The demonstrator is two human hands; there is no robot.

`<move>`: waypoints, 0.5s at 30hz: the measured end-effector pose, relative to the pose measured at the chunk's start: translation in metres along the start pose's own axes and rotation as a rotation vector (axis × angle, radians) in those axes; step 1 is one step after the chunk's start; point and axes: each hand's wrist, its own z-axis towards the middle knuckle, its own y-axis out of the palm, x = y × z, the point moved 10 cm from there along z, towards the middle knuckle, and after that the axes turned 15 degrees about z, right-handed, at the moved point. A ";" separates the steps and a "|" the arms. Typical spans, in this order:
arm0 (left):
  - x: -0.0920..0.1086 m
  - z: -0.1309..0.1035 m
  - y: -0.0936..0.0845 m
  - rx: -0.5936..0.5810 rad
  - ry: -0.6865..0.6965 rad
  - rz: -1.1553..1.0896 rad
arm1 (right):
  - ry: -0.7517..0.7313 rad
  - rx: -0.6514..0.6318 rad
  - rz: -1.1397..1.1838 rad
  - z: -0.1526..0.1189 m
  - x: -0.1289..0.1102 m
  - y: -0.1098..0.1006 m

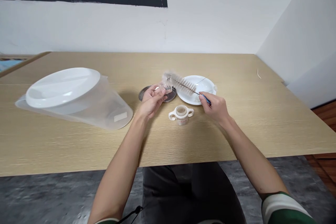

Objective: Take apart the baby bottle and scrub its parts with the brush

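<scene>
Near the centre of the frame, the left hand (151, 103) is gripping a small clear plastic piece (167, 88) between thumb and fingers. The right hand (216, 106), right of centre, is closing around the blue handle of a bristle brush (181, 82), which is pointing toward the left. Its bristly end is lying over the clear piece; whether any bristles are reaching inside is impossible to tell.

So brush and clear piece are meeting, but how much brushing is done or left is not showing. The two-handled cup (183, 120) is standing upright on the desk (157, 143), just below the centre, with neither hand touching it.

Behind the cup, a white plate (190, 101) is resting beside a dark-rimmed round dish (172, 96), which is sitting partly behind the left hand. At the left of the frame, a large translucent pitcher (107, 108) is lying on its side, its white lid (63, 87) sitting at its wide end.
</scene>
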 end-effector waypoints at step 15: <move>0.004 -0.004 0.005 -0.002 -0.046 -0.072 | -0.022 0.007 0.026 -0.001 0.000 0.000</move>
